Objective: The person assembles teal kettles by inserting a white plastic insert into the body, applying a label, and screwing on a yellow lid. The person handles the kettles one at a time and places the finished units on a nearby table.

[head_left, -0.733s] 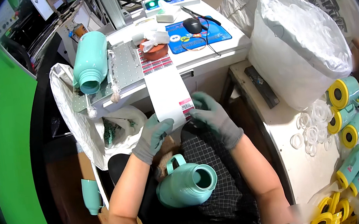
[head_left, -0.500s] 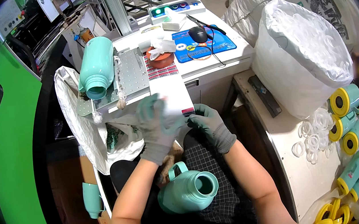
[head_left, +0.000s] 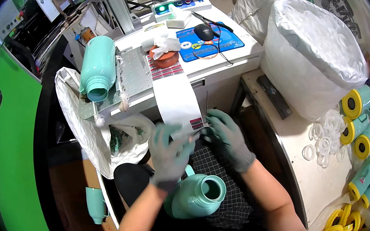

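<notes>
label sheet (head_left: pixel 175 99) overhangs desk edge (head_left: pixel 225 68)

A jug (head_left: pixel 99 61) lies on the baseplate (head_left: pixel 137 73), left of the label strip (head_left: pixel 176 99).

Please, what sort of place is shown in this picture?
Probably a factory workshop: similar green flasks cluster at the right, a large white sack holds many translucent plastic pieces, and a control box sits on the white table.
</notes>
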A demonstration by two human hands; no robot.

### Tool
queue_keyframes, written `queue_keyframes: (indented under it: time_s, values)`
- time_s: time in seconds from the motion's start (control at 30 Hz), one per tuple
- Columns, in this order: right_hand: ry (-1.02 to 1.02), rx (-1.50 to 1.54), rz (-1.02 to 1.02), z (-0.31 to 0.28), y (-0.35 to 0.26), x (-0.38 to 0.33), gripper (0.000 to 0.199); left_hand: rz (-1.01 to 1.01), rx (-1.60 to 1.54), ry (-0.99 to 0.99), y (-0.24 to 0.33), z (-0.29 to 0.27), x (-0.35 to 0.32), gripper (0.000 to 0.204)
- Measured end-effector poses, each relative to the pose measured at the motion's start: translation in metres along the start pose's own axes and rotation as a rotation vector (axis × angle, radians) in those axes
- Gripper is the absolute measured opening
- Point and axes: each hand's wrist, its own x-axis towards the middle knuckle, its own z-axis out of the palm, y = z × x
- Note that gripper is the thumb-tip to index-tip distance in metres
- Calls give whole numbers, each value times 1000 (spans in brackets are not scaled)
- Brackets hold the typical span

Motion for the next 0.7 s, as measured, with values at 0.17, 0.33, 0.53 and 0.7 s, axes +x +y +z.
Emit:
queue_keyframes:
  time_s: [0.17,0.33,0.53,0.7]
  values:
    - [-133,-340,432,-81,-23,-104,46,-289,-596,-81,33,-31,-104,31]
    - [-300,-378,748,-78,-37,-183,75,-32,-789,-368,94,-30,-94,24]
    - [-68,-318,440,-56,0,-214,86,-29,-646,-106,88,-61,-99,26]
    - [-226,-633,-60,-31,30,-209,93,-1101,-806,196,48,-138,-99,12]
